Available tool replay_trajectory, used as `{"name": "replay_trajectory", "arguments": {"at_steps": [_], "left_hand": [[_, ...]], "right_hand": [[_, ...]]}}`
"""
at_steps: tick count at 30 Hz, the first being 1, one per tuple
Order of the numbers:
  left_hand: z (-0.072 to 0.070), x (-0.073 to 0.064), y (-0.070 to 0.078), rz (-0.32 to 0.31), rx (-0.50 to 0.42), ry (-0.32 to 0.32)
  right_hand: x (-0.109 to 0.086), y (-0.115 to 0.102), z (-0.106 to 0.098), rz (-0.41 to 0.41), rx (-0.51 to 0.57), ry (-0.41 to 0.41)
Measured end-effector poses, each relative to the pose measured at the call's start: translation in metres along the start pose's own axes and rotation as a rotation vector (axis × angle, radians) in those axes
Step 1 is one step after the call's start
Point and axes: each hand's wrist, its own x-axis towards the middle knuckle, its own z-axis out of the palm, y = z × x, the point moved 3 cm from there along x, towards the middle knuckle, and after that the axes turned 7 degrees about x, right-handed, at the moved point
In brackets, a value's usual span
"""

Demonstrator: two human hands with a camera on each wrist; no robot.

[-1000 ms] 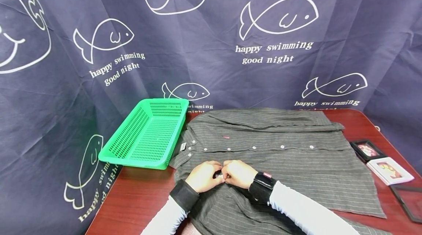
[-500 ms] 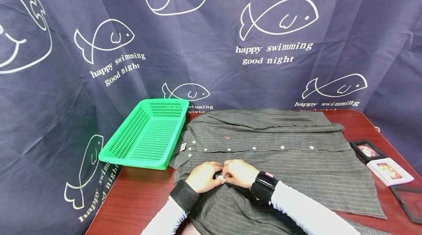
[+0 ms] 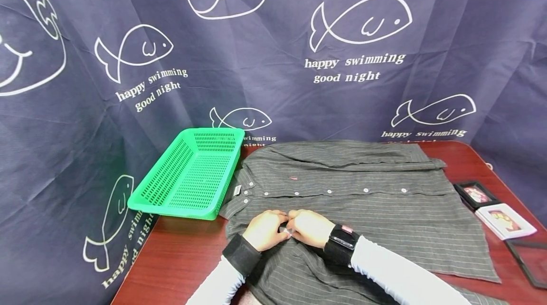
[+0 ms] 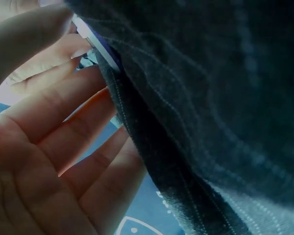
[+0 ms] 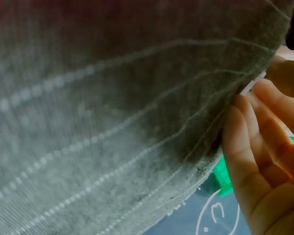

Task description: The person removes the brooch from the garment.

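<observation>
left hand [image 3: 264,230]: pinching shirt [image 3: 384,224], fingers beneath | right hand [image 3: 311,226]: pinching shirt just beside it | forearms [image 3: 393,267]: angling inward | white piece [image 3: 287,232]: showing between hands | shirt: lying on surface [image 3: 183,248]

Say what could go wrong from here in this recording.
The small white piece between the left grip and right grip is largely covered by fingers, so it could slip unnoticed. The shirt is bunched below them, so further handling might deepen the creases. Its hem lies close beside the black frame and white frame, so a sideways shift could nudge them.
</observation>
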Motion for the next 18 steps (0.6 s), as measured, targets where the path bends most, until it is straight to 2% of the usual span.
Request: {"name": "replay_trajectory", "arguments": {"at_steps": [4,11,18], "left_hand": [[0.0006,-0.0002,-0.0004,-0.008,-0.013,0.008],[0.0018,0.0004,-0.001,-0.014,-0.024,0.01],[0.0024,0.0004,-0.0014,-0.006,-0.029,0.023]], "right_hand": [[0.001,-0.0005,0.0017,0.005,-0.029,-0.016],[0.0001,-0.0015,0.0005,-0.024,-0.041,0.029],[0.0004,-0.0019,0.0015,-0.031,-0.058,0.036]]}}
